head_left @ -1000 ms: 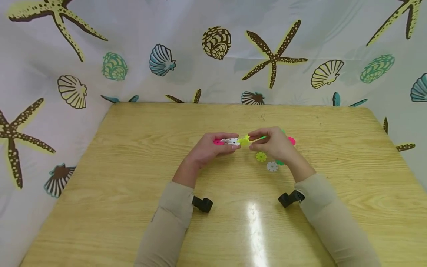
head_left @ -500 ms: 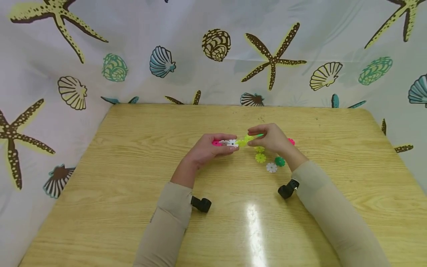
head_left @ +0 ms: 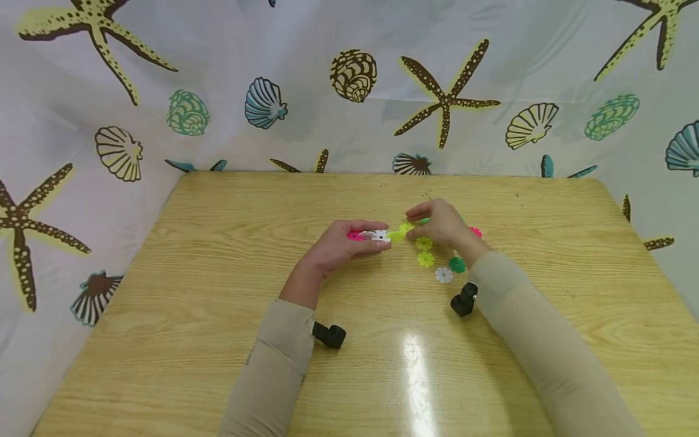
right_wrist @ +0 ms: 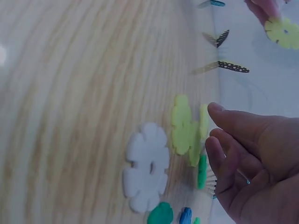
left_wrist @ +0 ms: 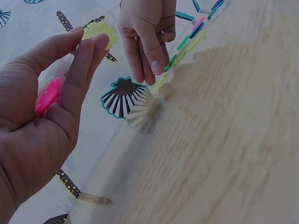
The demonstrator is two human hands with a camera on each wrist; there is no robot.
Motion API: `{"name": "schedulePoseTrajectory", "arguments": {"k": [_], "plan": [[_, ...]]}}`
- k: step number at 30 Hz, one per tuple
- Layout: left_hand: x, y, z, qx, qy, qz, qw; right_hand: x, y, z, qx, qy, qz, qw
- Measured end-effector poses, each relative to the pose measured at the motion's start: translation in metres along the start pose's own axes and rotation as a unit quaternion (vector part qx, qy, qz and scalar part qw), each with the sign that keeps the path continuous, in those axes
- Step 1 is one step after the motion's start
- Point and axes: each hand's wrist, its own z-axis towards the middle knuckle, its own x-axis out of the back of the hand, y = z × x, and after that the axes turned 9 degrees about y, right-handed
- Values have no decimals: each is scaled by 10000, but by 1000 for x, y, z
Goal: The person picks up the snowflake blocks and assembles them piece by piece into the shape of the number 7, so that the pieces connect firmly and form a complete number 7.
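My left hand (head_left: 335, 246) holds a short joined row of notched, flower-shaped plastic discs between thumb and fingers. A pink disc (left_wrist: 49, 95) sits deepest in the palm, a white disc (head_left: 379, 236) is in the middle, and a yellow disc (left_wrist: 102, 35) sticks out past the fingertips. My right hand (head_left: 442, 224) reaches over loose discs on the table, its fingers bent loosely with nothing visible between them. In the right wrist view its thumb tip overlaps the edge of an upper yellow disc (right_wrist: 204, 120). A green disc (head_left: 425, 221) is partly hidden behind that hand.
Around the right hand on the wooden table (head_left: 218, 273) lie more discs: yellow ones (head_left: 425, 259), a green one (head_left: 457, 264), a white one (head_left: 443, 275) and a pink one (head_left: 476, 232). A shell-and-starfish curtain (head_left: 306, 60) hangs along the back and sides.
My right hand has shifted slightly left and farther away over the loose discs, uncovering a yellow and a green one. The left hand has stayed almost still with its joined discs.
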Motion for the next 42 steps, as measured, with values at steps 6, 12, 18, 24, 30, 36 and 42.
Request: {"name": "schedulePoseTrajectory", "arguments": {"k": [6, 12, 18, 24, 30, 36, 42], "plan": [[0, 1, -1, 37, -33, -137, 9999, -3, 0, 1, 208, 131, -408, 9989], [1, 0, 1, 38, -87, -173, 9998, -4, 1, 1, 378, 121, -491, 9980], [3, -3, 1, 65, -59, -283, 9996, -5, -1, 2, 244, 79, -490, 9985], [4, -2, 0, 97, -36, -432, 9990, -5, -1, 1, 181, 121, -428, 9988], [4, -2, 1, 121, -56, -670, 9977, -4, 2, 0, 136, 279, -231, 9993], [5, -2, 0, 178, -5, -765, 9969, -1, 4, -3, 224, 292, -90, 9993], [3, -1, 0, 238, 29, -776, 9967, 2, 3, -9, 80, 162, 481, 9987]]}}
